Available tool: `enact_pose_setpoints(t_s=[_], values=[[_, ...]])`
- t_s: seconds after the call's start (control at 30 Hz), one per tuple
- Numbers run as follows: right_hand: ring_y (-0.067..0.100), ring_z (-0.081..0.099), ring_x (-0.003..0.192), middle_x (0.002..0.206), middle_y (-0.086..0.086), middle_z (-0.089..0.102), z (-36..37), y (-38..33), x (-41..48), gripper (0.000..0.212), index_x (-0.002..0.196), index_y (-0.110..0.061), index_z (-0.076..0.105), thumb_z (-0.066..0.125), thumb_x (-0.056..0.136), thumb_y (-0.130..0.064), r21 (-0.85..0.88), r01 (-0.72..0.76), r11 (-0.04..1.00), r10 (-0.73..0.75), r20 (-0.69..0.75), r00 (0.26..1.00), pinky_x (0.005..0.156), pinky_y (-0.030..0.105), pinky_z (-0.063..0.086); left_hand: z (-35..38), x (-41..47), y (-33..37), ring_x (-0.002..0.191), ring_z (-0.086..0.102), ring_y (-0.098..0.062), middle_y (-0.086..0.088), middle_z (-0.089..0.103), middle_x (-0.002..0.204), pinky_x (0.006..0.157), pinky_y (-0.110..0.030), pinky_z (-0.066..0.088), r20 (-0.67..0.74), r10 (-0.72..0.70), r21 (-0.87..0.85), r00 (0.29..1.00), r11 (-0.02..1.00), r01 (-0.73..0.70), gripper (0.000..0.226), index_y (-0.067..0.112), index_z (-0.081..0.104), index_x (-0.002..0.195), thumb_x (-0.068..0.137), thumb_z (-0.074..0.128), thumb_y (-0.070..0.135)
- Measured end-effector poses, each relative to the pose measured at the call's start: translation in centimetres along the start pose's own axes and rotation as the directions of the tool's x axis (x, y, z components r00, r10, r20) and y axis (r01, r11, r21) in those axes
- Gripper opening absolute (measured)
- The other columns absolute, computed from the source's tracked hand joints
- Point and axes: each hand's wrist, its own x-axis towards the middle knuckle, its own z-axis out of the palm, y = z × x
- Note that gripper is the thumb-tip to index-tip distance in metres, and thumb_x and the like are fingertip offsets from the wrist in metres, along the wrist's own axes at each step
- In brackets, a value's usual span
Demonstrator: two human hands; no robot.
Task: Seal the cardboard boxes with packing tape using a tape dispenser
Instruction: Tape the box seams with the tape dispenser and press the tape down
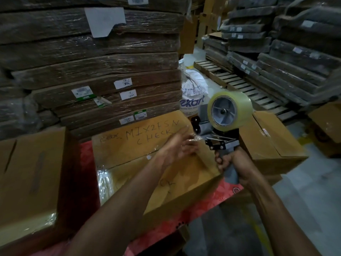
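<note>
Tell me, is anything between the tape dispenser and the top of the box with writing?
Nothing visible blocks it. Only the left hand is there, at the loose tape end beside the tape dispenser, above the box.

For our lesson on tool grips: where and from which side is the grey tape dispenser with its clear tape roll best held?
By the grey handle under the tape dispenser, from below and behind, as the right hand does: the handle juts down, leaving the tape roll and blade end unobstructed.

Warehouse: shrink-wrapped stacks of flat cardboard (96, 58) w/ labels, wooden pallets (238, 80), cartons, concrete floor (304, 191).
</note>
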Motion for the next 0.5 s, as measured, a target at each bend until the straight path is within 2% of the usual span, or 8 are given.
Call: enact_pose_setpoints(t_s=[0.03,0.1,0.17,0.2,0.3,0.43,0.5], values=[[0.016,0.047,0.054,0.062,0.006,0.050,0.5,0.4,-0.2,0.033,0.075,-0.002,0.054,0.049,0.043,0.005,0.025,0.009,1.000,-0.009,0.010,1.000,0.048,0.027,0.034,-0.1,0.1,0.5,0.114,0.065,-0.039,-0.024,0.066,0.119,0.097,-0.042,0.054,0.084,-0.093,-0.103,0.992,0.989,0.102,0.072,-0.001,0.055,0.127,0.095,0.049,0.064],[0.016,0.045,0.051,0.060,0.007,0.048,1.2,0.8,-0.5,0.031,0.073,-0.002,0.054,0.049,0.043,0.002,0.045,0.028,0.999,-0.029,0.023,0.999,0.048,0.026,0.033,-0.4,0.0,1.1,0.104,0.066,-0.039,-0.027,0.067,0.108,0.097,-0.045,0.053,0.178,-0.163,-0.173,0.970,0.966,0.194,0.075,-0.004,0.054,0.115,0.090,0.053,0.067],[0.016,0.044,0.051,0.059,0.007,0.048,1.8,0.9,-0.7,0.030,0.072,-0.001,0.055,0.049,0.043,0.001,0.037,0.047,0.998,-0.048,0.024,0.999,0.049,0.027,0.031,-0.8,0.2,1.3,0.082,0.065,-0.030,-0.018,0.066,0.083,0.083,-0.039,0.055,0.165,-0.147,-0.249,0.975,0.951,0.186,0.056,0.001,0.054,0.101,0.092,0.058,0.057],[0.016,0.044,0.052,0.060,0.007,0.048,1.9,0.9,-0.7,0.030,0.072,-0.001,0.056,0.049,0.042,0.001,0.034,0.058,0.998,-0.059,0.022,0.998,0.050,0.028,0.031,-1.1,0.4,1.4,0.077,0.064,-0.026,-0.014,0.064,0.078,0.076,-0.035,0.056,0.149,-0.125,-0.287,0.981,0.944,0.164,0.046,0.004,0.055,0.098,0.092,0.061,0.049],[0.017,0.044,0.054,0.060,0.007,0.049,2.1,0.9,-0.6,0.029,0.071,-0.002,0.057,0.050,0.044,0.002,0.004,0.069,0.998,-0.069,0.009,0.998,0.051,0.029,0.032,-1.9,0.8,1.5,0.073,0.069,-0.025,-0.013,0.067,0.082,0.066,-0.031,0.061,0.161,-0.074,-0.337,0.984,0.933,0.125,0.038,0.003,0.058,0.104,0.084,0.067,0.034],[0.018,0.046,0.057,0.062,0.007,0.050,2.0,1.0,-0.1,0.027,0.071,-0.003,0.057,0.051,0.045,0.002,-0.021,0.075,0.997,-0.075,0.014,0.997,0.051,0.030,0.034,-2.4,1.5,1.6,0.071,0.072,-0.026,-0.017,0.069,0.080,0.069,-0.032,0.063,0.182,-0.100,-0.315,0.978,0.936,0.155,0.034,-0.002,0.055,0.111,0.097,0.060,0.028],[0.019,0.046,0.059,0.066,0.008,0.051,2.1,1.1,0.3,0.032,0.077,-0.001,0.057,0.051,0.046,0.003,-0.007,0.080,0.997,-0.080,0.013,0.997,0.051,0.030,0.034,-2.5,1.8,1.5,0.070,0.072,-0.025,-0.018,0.067,0.080,0.069,-0.031,0.063,0.181,-0.133,-0.325,0.974,0.927,0.187,0.027,-0.004,0.054,0.107,0.102,0.054,0.022]])
